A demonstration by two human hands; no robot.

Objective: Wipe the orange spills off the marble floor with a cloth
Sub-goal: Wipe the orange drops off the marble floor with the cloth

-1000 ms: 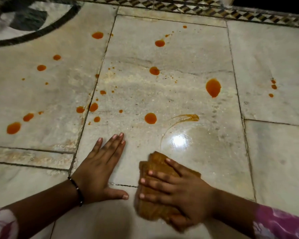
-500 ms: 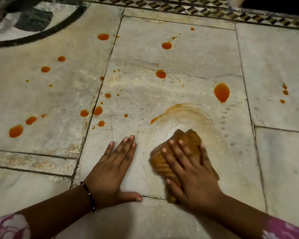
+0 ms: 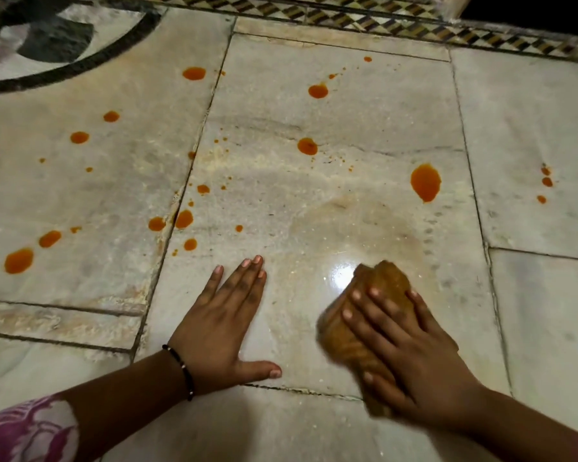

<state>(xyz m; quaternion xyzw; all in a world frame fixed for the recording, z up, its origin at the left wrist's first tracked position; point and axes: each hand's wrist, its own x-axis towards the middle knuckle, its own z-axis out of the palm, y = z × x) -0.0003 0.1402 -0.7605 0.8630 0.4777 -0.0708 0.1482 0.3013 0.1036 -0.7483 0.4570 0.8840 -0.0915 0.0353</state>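
I see the right hand (image 3: pixel 411 355) pressing spread fingers flat on the cloth (image 3: pixel 374 315), whose long axis runs 12 to 6. The left hand (image 3: pixel 221 328) lies flat, fingers together, pointing to 1. The biggest spill (image 3: pixel 425 182) sits at 12.

Pink-white floral sleeves (image 3: pixel 27 431) — blk bracelet (image 3: pixel 181 368)

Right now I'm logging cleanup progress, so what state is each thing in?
Cloth: bunched, stained orange, pressed to the floor.
Right hand: fingers spread, pressing on the cloth.
Left hand: flat on the floor, holding nothing.
Big orange spill: unwiped.
Wiped patch: wet, shiny, faintly orange.
Marble floor: many orange drops remain.
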